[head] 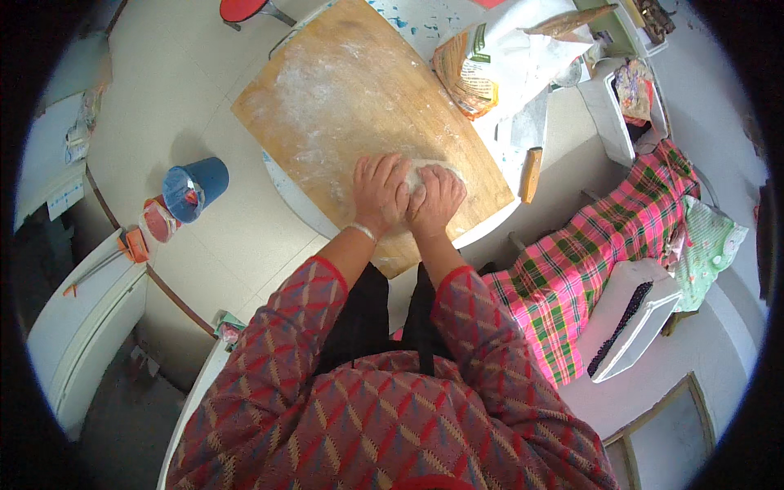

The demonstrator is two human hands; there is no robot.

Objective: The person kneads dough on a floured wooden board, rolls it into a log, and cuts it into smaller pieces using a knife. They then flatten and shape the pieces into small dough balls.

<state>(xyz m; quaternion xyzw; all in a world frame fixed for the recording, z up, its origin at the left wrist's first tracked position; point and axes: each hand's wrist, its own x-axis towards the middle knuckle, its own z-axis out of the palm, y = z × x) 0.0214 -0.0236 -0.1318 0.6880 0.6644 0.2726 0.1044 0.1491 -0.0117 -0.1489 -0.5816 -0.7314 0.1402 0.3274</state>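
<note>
A pale lump of dough (438,164) lies on a wooden board (343,92) dusted with flour, near the board's close right part. My left hand (381,188) presses on its left side, fingers pointing away from me and a bracelet at the wrist. Against the dough's right side is my right hand (437,195), its fingers curled over it. The two hands touch at the thumbs. Much of the dough is hidden under them, and both forearms come in from below in patterned sleeves.
A printed flour bag (471,73) stands at the board's right edge. Beyond it, a broad knife with a wooden handle (531,174) lies at the table rim. Blue bin (205,184) and red bin (159,222) stand on the floor at left; checked cloth (588,245) hangs at right.
</note>
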